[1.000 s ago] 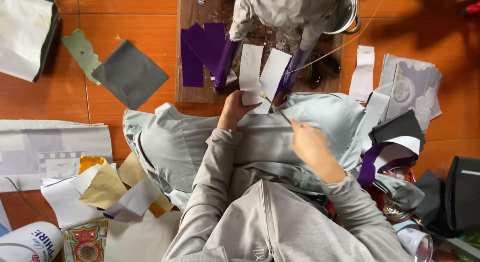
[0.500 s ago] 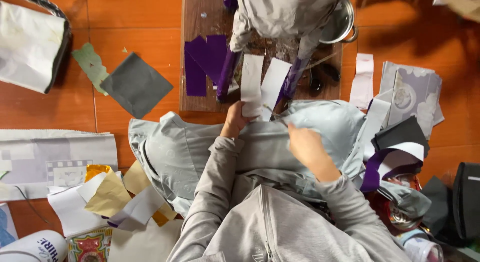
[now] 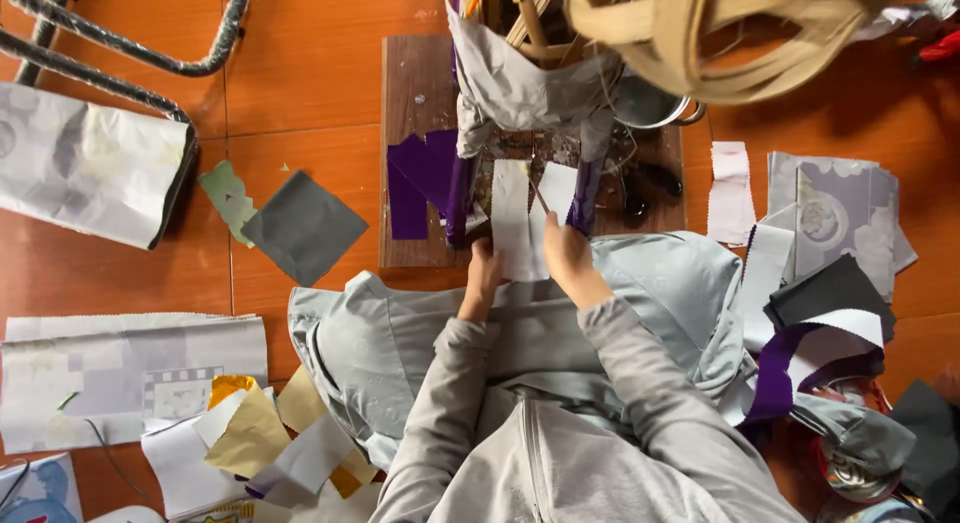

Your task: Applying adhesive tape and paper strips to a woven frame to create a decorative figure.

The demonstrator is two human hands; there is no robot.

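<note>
Both hands pinch white fabric strip: left hand lower edge, right hand side. Advise even tension, strip flat on wooden board.

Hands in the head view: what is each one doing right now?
Left hand: closed on the left edge of the white fabric strip.
Right hand: gripping the strip's right edge.

Grey zip-front top w/ long sleeves, prob. hooded; bare hands
</note>
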